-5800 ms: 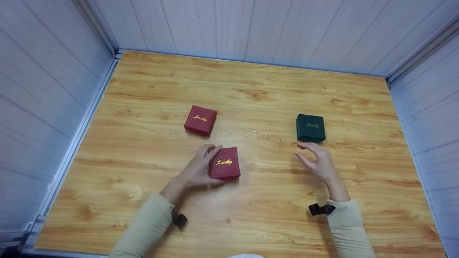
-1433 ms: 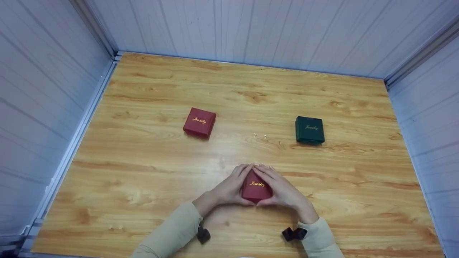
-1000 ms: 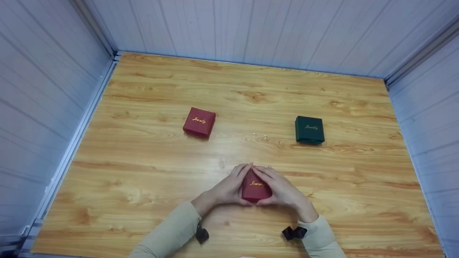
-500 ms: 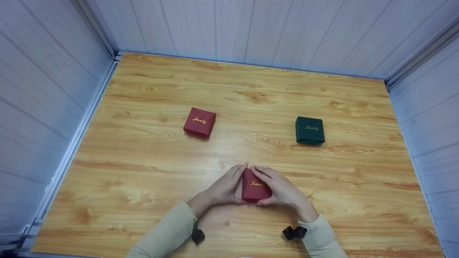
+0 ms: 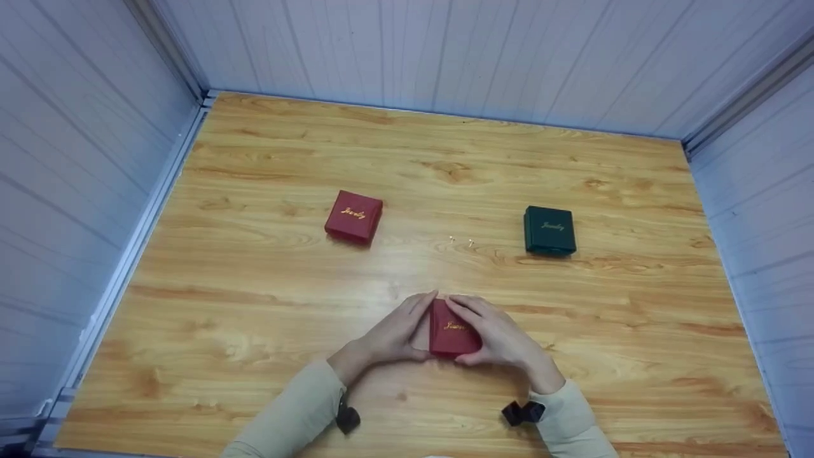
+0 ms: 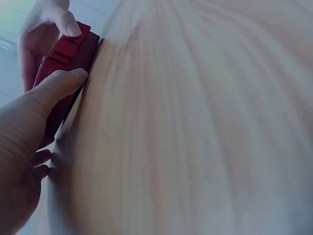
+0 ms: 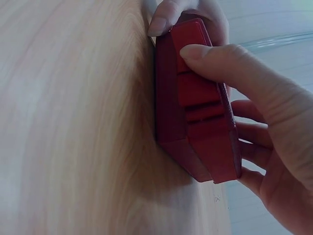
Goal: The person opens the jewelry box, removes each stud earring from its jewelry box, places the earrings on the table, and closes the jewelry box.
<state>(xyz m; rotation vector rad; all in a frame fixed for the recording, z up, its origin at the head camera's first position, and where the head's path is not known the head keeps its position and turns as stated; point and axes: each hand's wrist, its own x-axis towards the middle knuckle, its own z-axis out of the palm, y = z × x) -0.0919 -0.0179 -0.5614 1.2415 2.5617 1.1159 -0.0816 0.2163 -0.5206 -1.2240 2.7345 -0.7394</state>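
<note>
At the table's near middle sits a red jewelry box point(image 5: 448, 337) with gold lettering on top, between both hands. A bow ribbon point(image 7: 198, 90) marks its front side. My right hand point(image 5: 502, 337) grips the box, thumb on the front by the ribbon and fingers behind. The left hand point(image 5: 394, 334) holds it at the left: its thumb point(image 6: 66, 83) lies low on the front side, and its fingertips reach the far left corner. A gap shows between the left palm and the box. The lid appears closed, and the contents are hidden.
Farther back on the wooden table point(image 5: 254, 356) stand another red jewelry box point(image 5: 353, 216) at left and a dark green jewelry box point(image 5: 550, 230) at right. Two tiny gold stud-like pieces point(image 5: 471, 242) lie between them. Panel walls point(image 5: 407, 57) enclose the back and sides.
The red box came nearer and rightward from the left hand's grip, and the right hand left the green box to grip it. Lately the left hand slid slightly left, uncovering the box's left edge.
</note>
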